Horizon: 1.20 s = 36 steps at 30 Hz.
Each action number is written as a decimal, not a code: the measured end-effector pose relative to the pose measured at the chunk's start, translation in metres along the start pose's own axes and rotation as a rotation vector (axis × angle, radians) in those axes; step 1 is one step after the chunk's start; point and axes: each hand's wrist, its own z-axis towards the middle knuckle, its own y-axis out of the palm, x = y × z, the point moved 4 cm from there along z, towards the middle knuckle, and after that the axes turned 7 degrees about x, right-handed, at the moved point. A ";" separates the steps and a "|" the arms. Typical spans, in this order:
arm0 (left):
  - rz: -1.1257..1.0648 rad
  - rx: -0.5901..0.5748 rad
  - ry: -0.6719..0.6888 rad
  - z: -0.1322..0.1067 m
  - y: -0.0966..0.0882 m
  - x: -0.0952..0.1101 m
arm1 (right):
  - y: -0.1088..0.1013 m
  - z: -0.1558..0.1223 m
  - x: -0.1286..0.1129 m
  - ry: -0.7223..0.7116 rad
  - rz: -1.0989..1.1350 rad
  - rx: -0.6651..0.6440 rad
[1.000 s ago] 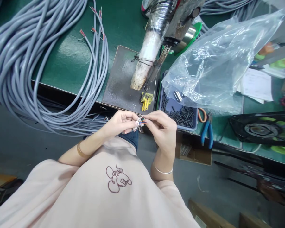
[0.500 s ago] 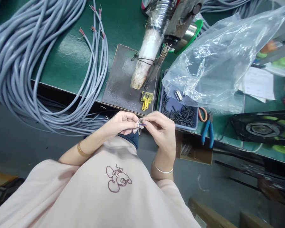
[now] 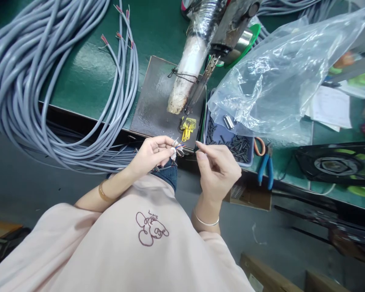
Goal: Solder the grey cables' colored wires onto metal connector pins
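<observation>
L hand: closed on cable end, coloured strands fanned past fingertips, just below bench edge.
R hand: fingers curled, thumb+index pinched; near cable end, not touching.
Nearby: yellow clip on dark plate; tray w/ black parts.

The cables are done in pale grey with reddish tips, on a dark green counter. Red, blue and white can be made out on the wire ends. A yellow clip is set on a dull grey plate, and black pins are kept in a blue tray. The sweatshirt is pale pink, with a maroon outline doodle printed on it.
</observation>
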 end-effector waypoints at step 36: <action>-0.016 0.078 0.185 -0.001 -0.003 0.007 | 0.006 -0.020 0.010 0.078 0.057 0.147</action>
